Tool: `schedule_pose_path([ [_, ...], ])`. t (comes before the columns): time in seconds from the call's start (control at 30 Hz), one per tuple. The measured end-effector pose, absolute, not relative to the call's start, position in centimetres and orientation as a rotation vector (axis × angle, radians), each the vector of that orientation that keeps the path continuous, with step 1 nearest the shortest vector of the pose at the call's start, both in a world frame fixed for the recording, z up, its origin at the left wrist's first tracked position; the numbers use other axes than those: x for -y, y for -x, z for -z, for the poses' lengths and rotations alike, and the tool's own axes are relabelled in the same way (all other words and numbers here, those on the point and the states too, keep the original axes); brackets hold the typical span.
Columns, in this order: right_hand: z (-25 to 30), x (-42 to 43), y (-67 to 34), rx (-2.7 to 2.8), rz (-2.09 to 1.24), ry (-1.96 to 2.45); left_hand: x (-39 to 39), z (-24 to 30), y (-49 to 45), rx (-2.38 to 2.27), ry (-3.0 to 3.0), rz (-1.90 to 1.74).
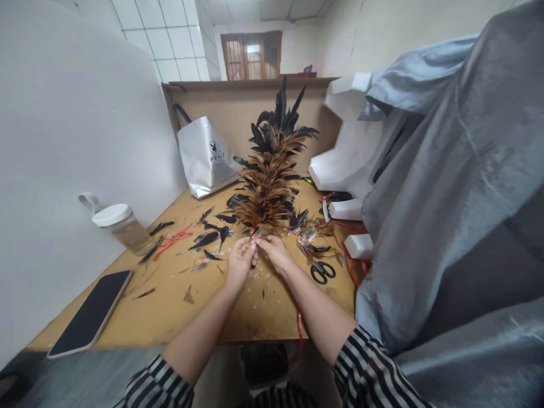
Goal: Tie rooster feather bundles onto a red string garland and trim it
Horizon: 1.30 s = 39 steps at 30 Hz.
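Observation:
A long feather duster (272,170) of brown and black feathers lies on the wooden table (170,306), its tip pointing away from me. My left hand (240,262) and my right hand (274,252) meet at its near end, fingers pinched together on the base of the feathers. A thin red cord shows between the fingertips. Loose black feathers (208,238) lie scattered to the left of the hands.
Black scissors (322,272) lie right of my right hand. A phone (91,311) rests at the near left edge, a lidded jar (121,226) behind it. A white bag (206,156) leans at the back. Grey cloth (446,198) covers a machine on the right; white spools (359,245) sit beside it.

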State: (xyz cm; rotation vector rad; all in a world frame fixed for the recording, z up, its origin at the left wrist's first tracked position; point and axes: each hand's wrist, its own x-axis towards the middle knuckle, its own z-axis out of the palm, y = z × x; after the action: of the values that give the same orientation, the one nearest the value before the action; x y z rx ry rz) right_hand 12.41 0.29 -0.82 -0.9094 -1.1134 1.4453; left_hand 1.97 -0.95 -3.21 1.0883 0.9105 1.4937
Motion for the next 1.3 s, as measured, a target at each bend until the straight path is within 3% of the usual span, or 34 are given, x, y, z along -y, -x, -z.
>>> schedule_pose_path([
  [0.27, 1.3, -1.4, -14.9, 1.426, -1.272, 0.940, 0.8, 1.8, -0.7, -0.661, -0.934, -1.084],
  [0.47, 0.9, -1.2, -15.1, 1.620, -1.264, 1.005, 0.5, 2.7, -1.0, -0.735, -1.010, -1.135],
  [0.7, 1.6, -1.3, -13.3, 1.480, -0.873, 1.355, 0.4, 2.9, -0.8, -0.889, -0.952, -1.239],
  [1.07, 1.7, -0.9, -12.5, 1.259, -1.252, 1.067, 0.4, 3.0, -1.0, -0.887, -0.825, -1.300],
  [1.2, 1.3, -1.2, -14.2, 1.464, -1.189, 1.267, 0.2, 3.3, -0.7, -0.833, -0.803, -1.298],
  [1.3, 0.8, -1.7, -16.7, 1.635, -0.939, 1.494, 0.0, 3.3, -0.5, -0.799, -0.734, -1.301],
])
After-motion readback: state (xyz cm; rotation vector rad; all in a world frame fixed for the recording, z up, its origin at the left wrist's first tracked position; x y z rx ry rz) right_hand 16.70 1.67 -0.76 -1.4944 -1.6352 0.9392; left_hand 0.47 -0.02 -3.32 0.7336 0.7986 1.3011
